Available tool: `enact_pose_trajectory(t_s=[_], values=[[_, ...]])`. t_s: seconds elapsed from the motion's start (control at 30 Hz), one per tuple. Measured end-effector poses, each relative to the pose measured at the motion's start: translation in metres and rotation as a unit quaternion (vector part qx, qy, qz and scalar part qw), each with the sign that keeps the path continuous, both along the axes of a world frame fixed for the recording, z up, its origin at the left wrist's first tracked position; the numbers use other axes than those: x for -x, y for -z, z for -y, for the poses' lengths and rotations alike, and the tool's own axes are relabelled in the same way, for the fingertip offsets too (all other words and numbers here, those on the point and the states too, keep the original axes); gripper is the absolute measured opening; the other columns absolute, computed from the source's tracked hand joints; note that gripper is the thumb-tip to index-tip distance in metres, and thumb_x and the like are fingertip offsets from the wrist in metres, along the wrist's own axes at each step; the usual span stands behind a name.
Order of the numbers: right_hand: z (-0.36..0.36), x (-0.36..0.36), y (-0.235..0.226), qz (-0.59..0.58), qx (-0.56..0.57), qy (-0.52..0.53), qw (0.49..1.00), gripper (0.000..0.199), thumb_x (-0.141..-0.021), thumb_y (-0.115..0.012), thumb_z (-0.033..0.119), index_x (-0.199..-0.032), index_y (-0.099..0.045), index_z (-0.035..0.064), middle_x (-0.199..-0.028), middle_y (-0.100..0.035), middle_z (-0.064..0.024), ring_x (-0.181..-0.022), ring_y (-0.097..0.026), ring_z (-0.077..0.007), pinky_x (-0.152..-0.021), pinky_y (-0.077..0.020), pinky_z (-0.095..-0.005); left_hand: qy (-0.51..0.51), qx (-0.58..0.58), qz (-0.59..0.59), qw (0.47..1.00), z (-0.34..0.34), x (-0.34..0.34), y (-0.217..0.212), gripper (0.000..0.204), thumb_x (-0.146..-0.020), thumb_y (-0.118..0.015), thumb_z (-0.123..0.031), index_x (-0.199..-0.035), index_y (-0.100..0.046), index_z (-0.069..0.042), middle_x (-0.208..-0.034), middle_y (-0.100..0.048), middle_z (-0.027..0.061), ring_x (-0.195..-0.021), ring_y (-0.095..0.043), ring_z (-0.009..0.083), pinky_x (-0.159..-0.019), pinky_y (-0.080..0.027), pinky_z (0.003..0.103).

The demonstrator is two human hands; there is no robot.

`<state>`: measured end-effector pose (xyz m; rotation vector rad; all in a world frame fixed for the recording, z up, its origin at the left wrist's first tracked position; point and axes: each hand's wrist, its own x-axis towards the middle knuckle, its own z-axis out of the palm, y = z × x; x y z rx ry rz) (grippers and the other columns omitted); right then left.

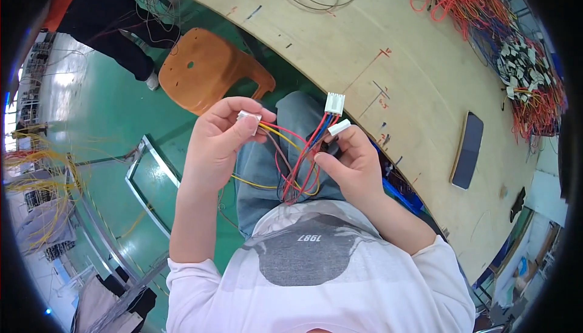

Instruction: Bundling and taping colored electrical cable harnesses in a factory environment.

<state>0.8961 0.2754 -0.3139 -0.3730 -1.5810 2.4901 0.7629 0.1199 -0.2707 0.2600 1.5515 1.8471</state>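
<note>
Between thumb and fingers, my left hand [223,135] pinches a small white connector [248,118]. Red, yellow and brown wires [279,131] run from it toward my other hand. My right hand [354,162] is closed round the wire bundle of the same harness, where a black piece [331,146] shows at the fingertips. Above that hand stick out a larger white connector [334,103] with red and blue wires and a second, narrower white connector [339,127]. Looped wires [294,190] hang down over my lap.
A wooden table [425,90] with drawn marks lies to the right. On it are a phone [467,150] and a heap of wire harnesses [527,78]. An orange stool [203,69] stands at the left, near another person's legs [115,23]. A metal frame [149,181] is lower left.
</note>
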Motion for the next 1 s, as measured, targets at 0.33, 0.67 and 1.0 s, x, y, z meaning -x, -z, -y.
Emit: enact_pose_trajectory(t_s=[0.33, 0.67, 1.0], values=[[-0.008, -0.009, -0.013, -0.003, -0.031, 0.058, 0.998, 0.023, -0.075, -0.055, -0.007, -0.093, -0.045, 0.0021, -0.088, -0.055, -0.0065, -0.082, -0.053, -0.0115, -0.076, -0.0408, -0.0252, 0.023, -0.104, 0.115, 0.988, -0.011, -0.011, -0.003, 0.031, -0.084, -0.050, -0.018, -0.106, -0.047, 0.003, -0.097, -0.057, 0.0199, -0.080, -0.059, 0.0172, -0.072, -0.049, 0.026], [-0.009, -0.015, -0.016, -0.021, -0.011, 0.037, 0.999, 0.024, -0.075, -0.056, -0.006, -0.093, -0.044, 0.0027, -0.089, -0.055, -0.0064, -0.086, -0.053, -0.0116, -0.078, -0.0416, -0.0255, 0.005, -0.127, 0.103, 0.987, -0.015, -0.017, -0.008, 0.022, -0.082, -0.055, -0.014, -0.099, -0.051, -0.001, -0.095, -0.058, 0.0168, -0.080, -0.058, 0.0172, -0.072, -0.047, 0.028], [-0.025, -0.014, -0.023, -0.034, -0.003, 0.129, 0.991, 0.036, -0.071, -0.062, -0.003, -0.100, -0.042, 0.0046, -0.085, -0.054, -0.0054, -0.079, -0.052, -0.0098, -0.071, -0.0407, -0.0225, 0.104, -0.051, 0.018, 0.993, -0.056, -0.069, 0.003, 0.033, -0.080, -0.054, -0.004, -0.110, -0.042, 0.000, -0.098, -0.051, 0.0042, -0.089, -0.049, 0.0085, -0.078, -0.040, 0.024]])
